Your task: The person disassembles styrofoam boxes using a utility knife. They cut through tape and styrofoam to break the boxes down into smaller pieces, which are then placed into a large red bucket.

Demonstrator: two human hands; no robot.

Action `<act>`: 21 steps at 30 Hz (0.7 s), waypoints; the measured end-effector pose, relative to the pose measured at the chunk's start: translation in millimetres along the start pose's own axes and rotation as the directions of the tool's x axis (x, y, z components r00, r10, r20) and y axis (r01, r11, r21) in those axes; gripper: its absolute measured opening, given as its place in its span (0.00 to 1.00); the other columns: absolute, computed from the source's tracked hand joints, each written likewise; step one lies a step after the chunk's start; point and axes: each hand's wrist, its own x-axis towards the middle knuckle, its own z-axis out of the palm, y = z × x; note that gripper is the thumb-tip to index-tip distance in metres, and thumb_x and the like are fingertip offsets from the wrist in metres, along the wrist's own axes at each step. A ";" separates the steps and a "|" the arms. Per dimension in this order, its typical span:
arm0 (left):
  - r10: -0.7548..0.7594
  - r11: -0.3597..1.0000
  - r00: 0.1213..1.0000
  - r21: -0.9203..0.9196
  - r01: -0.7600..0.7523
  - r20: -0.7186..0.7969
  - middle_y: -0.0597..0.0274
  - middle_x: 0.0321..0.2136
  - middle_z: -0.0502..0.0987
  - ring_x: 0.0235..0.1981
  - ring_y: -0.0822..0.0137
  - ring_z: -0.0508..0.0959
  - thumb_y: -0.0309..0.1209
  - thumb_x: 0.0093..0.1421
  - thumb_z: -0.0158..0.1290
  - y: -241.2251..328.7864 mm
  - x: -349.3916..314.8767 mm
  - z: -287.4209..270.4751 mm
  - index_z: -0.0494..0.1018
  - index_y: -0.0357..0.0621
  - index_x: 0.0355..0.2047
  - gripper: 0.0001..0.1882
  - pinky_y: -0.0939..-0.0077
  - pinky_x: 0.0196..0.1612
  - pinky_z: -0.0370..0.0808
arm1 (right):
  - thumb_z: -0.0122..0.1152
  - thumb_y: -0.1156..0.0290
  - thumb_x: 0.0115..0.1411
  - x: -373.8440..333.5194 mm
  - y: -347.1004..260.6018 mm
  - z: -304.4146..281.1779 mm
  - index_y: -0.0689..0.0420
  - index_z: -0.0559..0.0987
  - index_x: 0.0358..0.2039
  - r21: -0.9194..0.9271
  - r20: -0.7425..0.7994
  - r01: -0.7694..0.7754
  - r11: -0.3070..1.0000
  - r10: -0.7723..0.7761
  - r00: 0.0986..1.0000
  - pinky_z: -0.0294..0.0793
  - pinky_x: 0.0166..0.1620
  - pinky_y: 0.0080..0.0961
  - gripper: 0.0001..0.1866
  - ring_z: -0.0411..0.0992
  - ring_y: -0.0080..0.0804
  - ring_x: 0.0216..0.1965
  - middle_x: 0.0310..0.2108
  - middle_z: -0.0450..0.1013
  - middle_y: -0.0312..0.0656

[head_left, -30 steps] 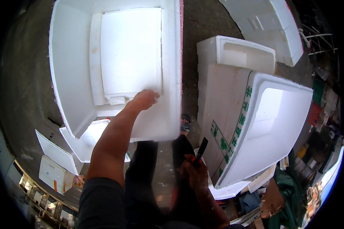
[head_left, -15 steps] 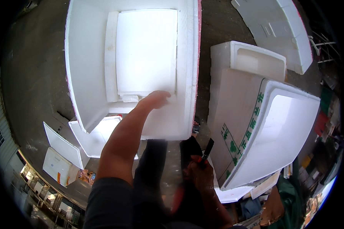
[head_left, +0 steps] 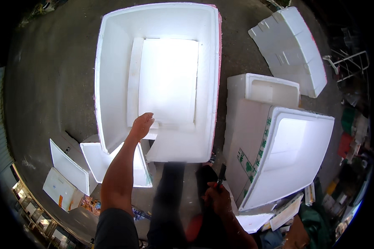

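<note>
- Foam boxes number three open ones in view: a big box [head_left: 112, 83] at the top centre, a second box [head_left: 286, 153] tilted at the right with green print on its side, and a small box [head_left: 270, 89] just behind that one.
- Big box stands on the floor [head_left: 50, 83] with its opening facing up toward the camera; its right rim shows a pink edge, and the near wall is broken away at the lower left.
- One loose foam panel [head_left: 168, 83] lies flat inside the big box, nearly filling its bottom.
- Left hand [head_left: 141, 125] reaches into the big box, fingers curled over the near edge of the panel and touching it; the grip itself is partly hidden, so I cannot tell how firmly it holds.
- Right hand [head_left: 217, 199] is low in the frame, closed around one dark, slim knife [head_left: 221, 174] that points up toward the second box.
- One foam lid [head_left: 291, 47] with notched edges lies on the floor at the upper right, well apart from both hands.
- Three flat foam pieces [head_left: 72, 168] lie on the floor at the lower left, beside the left forearm; one overlaps another.
- More foam scraps [head_left: 253, 222] lie under the second box at the lower right; their count is unclear.
- Dark trouser legs [head_left: 170, 195] stand between the two arms.
</note>
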 end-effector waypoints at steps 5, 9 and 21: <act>0.007 0.991 0.999 -0.131 -0.012 -0.042 0.51 0.40 0.78 0.43 0.64 0.77 0.34 0.62 0.51 46.9 -63.2 -20.6 0.70 0.33 0.49 0.19 0.73 0.48 0.71 | 0.60 0.73 0.57 -45.9 -9.8 15.3 0.60 0.71 0.47 0.070 0.154 0.040 0.997 -0.051 0.987 0.73 0.33 0.23 0.17 0.70 0.25 0.26 0.25 0.70 0.38; 0.010 0.983 1.000 -0.184 -0.010 -0.004 0.53 0.38 0.78 0.38 0.66 0.77 0.34 0.60 0.52 58.2 -127.6 -22.8 0.71 0.32 0.47 0.19 0.75 0.43 0.72 | 0.62 0.70 0.57 -72.7 -1.3 12.9 0.58 0.75 0.43 -0.270 0.121 0.257 0.928 -0.232 0.965 0.72 0.33 0.23 0.13 0.71 0.23 0.28 0.28 0.73 0.38; -0.022 0.999 0.961 -0.038 0.034 0.275 0.61 0.31 0.77 0.28 0.73 0.74 0.35 0.61 0.52 73.6 -225.4 29.1 0.72 0.34 0.47 0.19 0.77 0.32 0.72 | 0.61 0.69 0.56 -110.0 34.8 -64.9 0.54 0.71 0.29 -0.204 -0.279 0.381 0.902 -0.426 0.860 0.65 0.21 0.23 0.07 0.66 0.22 0.18 0.18 0.66 0.33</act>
